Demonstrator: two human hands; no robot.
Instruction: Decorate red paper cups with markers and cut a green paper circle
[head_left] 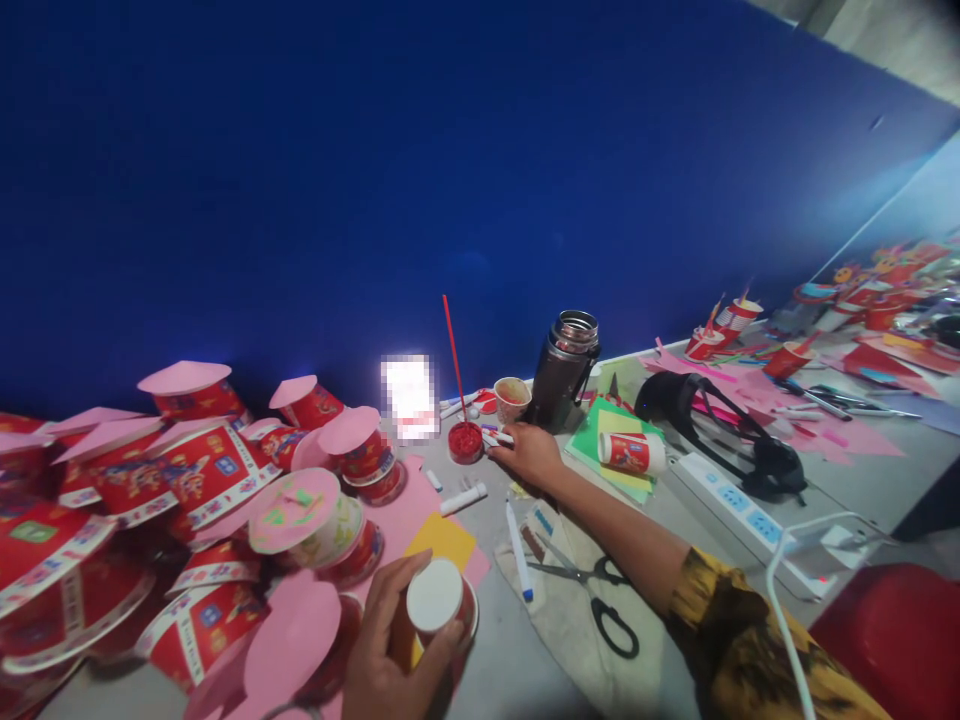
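My left hand [401,640] is wrapped round an upside-down paper cup [435,595], its white base facing up, at the front of the table. Beyond it, my right hand [531,458] reaches across to the back, fingertips closed on a white marker [501,438]. Just left of those fingers is a round dish of red material [466,443] with a thin red stick standing in it. A used paper cup [512,398] stands right behind the hand. Under the right forearm lie black-handled scissors [581,575] and a white marker with a blue end [519,550].
Red paper tubs with pink paper cones [217,470] crowd the left side. A dark thermos [566,365] stands open against the blue wall [450,180]. Rightward are a red cup on its side [630,452], a black strapped headset [720,430] and a power strip [750,520] with a white cable.
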